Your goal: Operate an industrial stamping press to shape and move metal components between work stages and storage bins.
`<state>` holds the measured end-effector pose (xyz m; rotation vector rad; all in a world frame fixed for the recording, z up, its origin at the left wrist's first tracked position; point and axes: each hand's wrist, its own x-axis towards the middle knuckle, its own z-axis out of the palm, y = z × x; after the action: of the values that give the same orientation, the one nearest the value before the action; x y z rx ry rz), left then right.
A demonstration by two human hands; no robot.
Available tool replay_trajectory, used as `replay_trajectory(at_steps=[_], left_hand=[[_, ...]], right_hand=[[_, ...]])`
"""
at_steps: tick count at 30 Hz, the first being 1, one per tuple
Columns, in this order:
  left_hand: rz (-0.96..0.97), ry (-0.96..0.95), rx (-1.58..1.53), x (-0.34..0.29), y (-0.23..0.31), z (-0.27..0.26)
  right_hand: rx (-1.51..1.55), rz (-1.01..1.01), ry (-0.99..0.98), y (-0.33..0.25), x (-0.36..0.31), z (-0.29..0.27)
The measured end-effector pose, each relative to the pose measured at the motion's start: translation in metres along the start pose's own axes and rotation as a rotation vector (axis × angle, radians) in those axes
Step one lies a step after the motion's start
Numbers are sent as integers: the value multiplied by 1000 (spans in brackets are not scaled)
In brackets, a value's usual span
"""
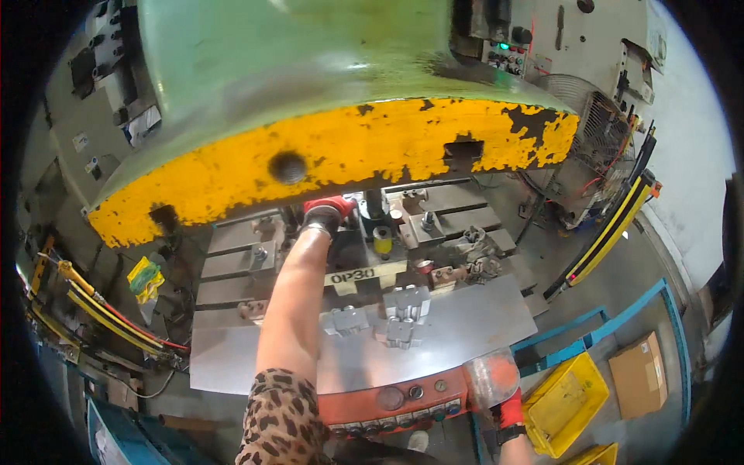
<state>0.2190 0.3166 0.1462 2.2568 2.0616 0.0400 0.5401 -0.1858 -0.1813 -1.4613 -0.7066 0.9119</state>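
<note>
The press head point(333, 159) hangs over the back of the table point(221, 291) in front of you. Your left hand point(329, 211) is under its bottom edge, left of a post point(374, 205). A sign point(368, 274) sits nearer to you. Three blocks lie in front of it: one on the left point(345, 320), and two on the right, one point(400, 333) closer to you than the other point(407, 301). The button box point(387, 403) is closest to you, at the table's front. Your right hand point(508, 411) is by its right end, near a cover point(494, 377). Right of that hand is a bin point(570, 403), then a carton point(639, 376). A rail point(620, 322) goes behind them. A fan point(581, 116) stands far back, on the right.
</note>
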Motion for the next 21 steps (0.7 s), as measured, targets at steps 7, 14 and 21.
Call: replay_trajectory(at_steps=[7, 14, 21], left_hand=[[23, -36, -4, 9, -1, -22], [220, -8, -433, -137, -91, -17], [-155, -105, -127, -257, -159, 106]], right_hand=[[-762, -56, -9, 14, 11, -7], [-117, 440, 74, -27, -34, 0], [116, 277, 509, -26, -74, -9]])
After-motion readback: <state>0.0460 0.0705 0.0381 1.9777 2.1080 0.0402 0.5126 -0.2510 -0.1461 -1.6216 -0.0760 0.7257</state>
